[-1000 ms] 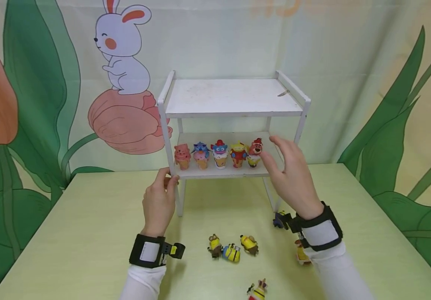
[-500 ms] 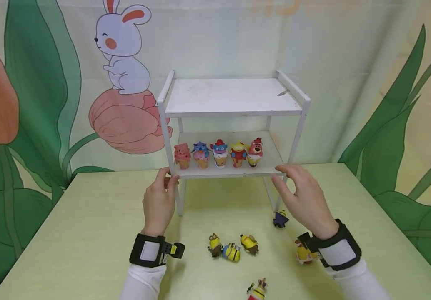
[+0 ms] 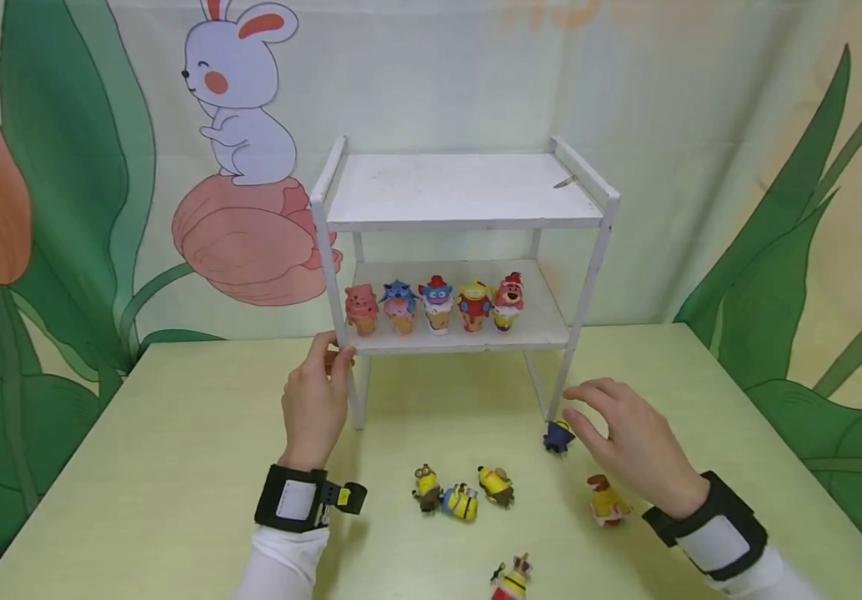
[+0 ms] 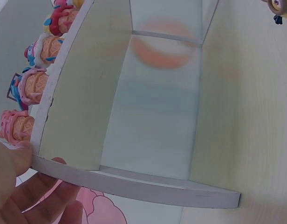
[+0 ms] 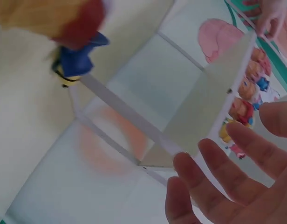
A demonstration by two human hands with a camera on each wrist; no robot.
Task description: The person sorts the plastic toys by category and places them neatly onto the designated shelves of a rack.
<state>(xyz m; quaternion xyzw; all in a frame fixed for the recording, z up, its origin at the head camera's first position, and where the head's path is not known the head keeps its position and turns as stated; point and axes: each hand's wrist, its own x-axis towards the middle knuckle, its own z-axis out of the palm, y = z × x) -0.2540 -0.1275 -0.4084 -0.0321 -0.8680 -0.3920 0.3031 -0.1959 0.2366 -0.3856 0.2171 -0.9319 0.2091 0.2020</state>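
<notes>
My left hand (image 3: 314,408) grips the white two-tier shelf rack (image 3: 461,187) at its left front corner. In the left wrist view its thumb (image 4: 22,156) lies at the front edge, with the fingers beneath. My right hand (image 3: 639,442) is in the air right of the rack, fingers apart and holding nothing. Nearest to it are a dark-blue-clad minion figurine (image 3: 558,437) by the rack's right leg and a yellow-and-brown figurine (image 3: 607,502). A row of ice-cream-cone figurines stands on the lower tier, from a pink one (image 3: 361,310) to a red-hatted bear (image 3: 508,302).
On the pale table (image 3: 198,467) lie a brown-bottomed minion (image 3: 426,489), a blue-and-yellow minion (image 3: 460,502) and another yellow one (image 3: 496,485). A crowned figurine (image 3: 510,578) is cut off by the near edge. A printed curtain (image 3: 431,75) hangs behind the rack.
My right hand has moved away from the bear figurine on the lower tier, down and right over the table. My left hand keeps its grip on the rack.
</notes>
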